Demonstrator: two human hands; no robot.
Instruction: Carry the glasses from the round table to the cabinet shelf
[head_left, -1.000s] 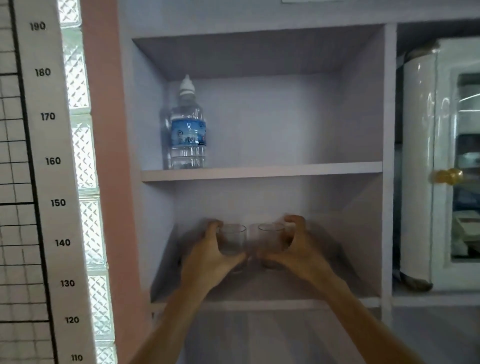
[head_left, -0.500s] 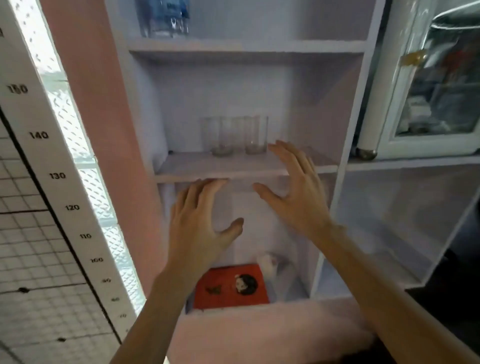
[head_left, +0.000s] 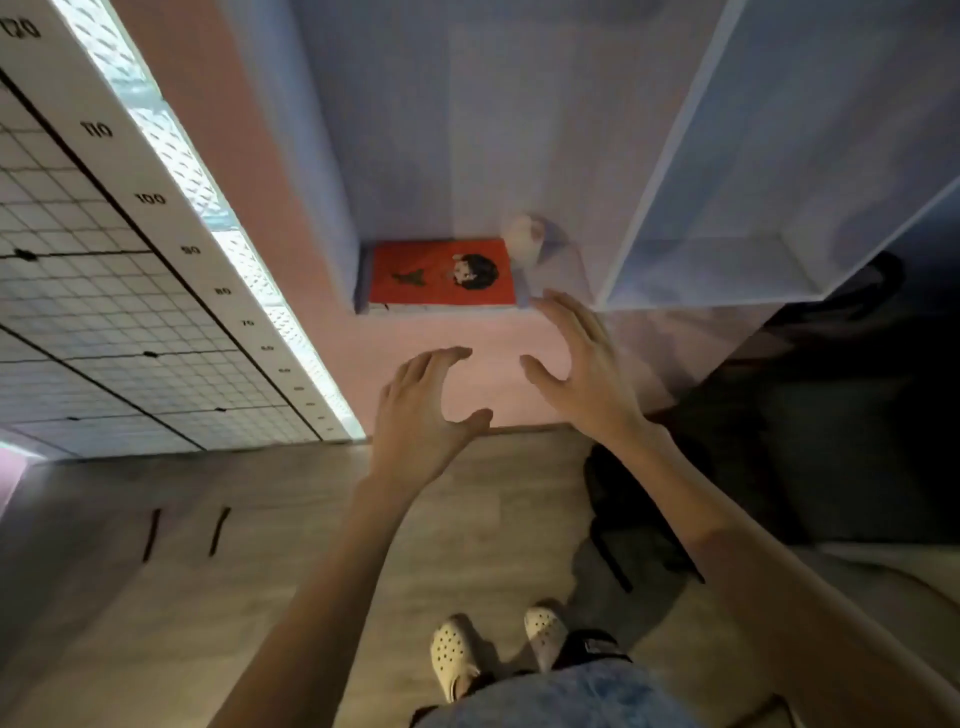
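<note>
Two hands, both empty: left hand (head_left: 415, 413) and right hand (head_left: 584, 374) hang with fingers spread and loosely bent, gripping nothing, in front of the cabinet (head_left: 467, 130) base. No glasses in view; the camera looks down, so any shelf holding them is out of frame. A red book (head_left: 441, 273) lies flat in the bottom compartment, with a pale blurred object (head_left: 522, 239) just beside it, possibly a figurine. Risk: the black bag (head_left: 623, 499) and its straps lie on the floor near the right clog (head_left: 545, 634), and a turn to the right could snag a foot. The right forearm could clip the divider edge (head_left: 670, 150). The wood floor (head_left: 208, 571) runs wide to the left, up to the height chart (head_left: 104, 130).
</note>
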